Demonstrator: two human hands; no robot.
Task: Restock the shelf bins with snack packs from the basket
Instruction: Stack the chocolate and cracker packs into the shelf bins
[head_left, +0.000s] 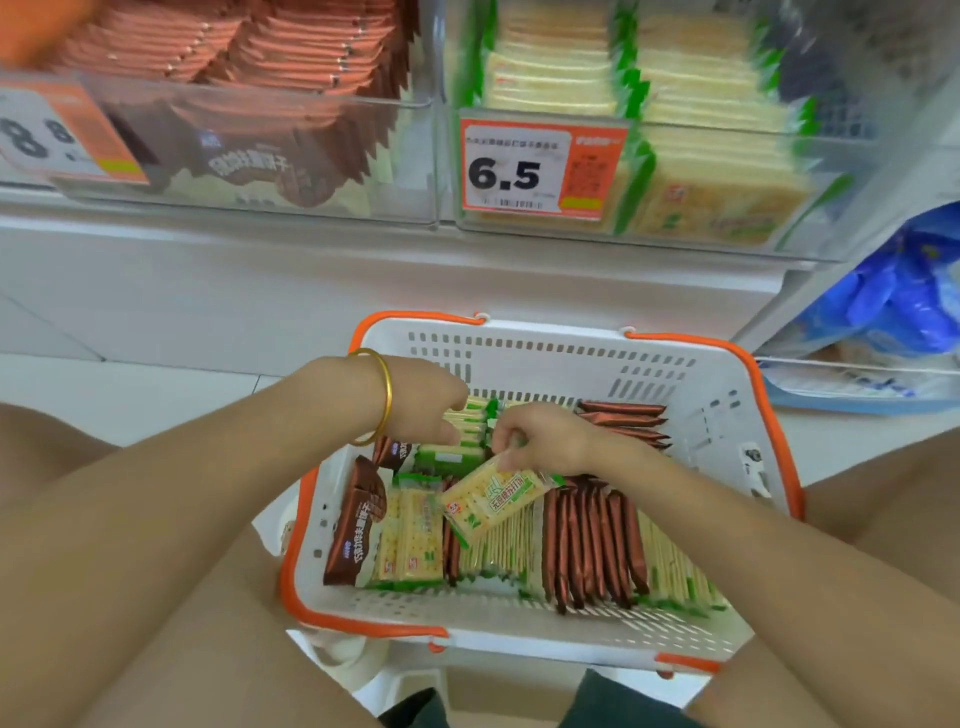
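**While the Bins Wait, One Hand Picks Out a Cracker Pack**

As the person squats in front of the shelf, the basket (519, 358) sits on the floor between the knees, so both hands can reach in; it is close under the bins, so each pack has only a short way to go. The right hand (540, 436) pinches a cracker pack (493, 501) by its top edge with thumb and fingertips; the pack hangs tilted just above the other packs in the basket, so it looks like it is being picked out. The left hand (426, 405) reaches down to the green-edged packs (457, 457) at the far side of the basket; its fingers are hidden, so I cannot tell if they hold a pack or just touch one. Brown packs (592, 545) stand on edge in rows in the basket beside more crackers; packed that way, many fit and each is easy to grab.

Up on the shelf, the right bin (727, 130) holds the same yellow crackers with green ends, behind a price tag (519, 174) that says 6.5; that looks like the home for the held pack. The left bin (260, 171) holds brown packs. The basket has lots left in it, so the job seems far from done.
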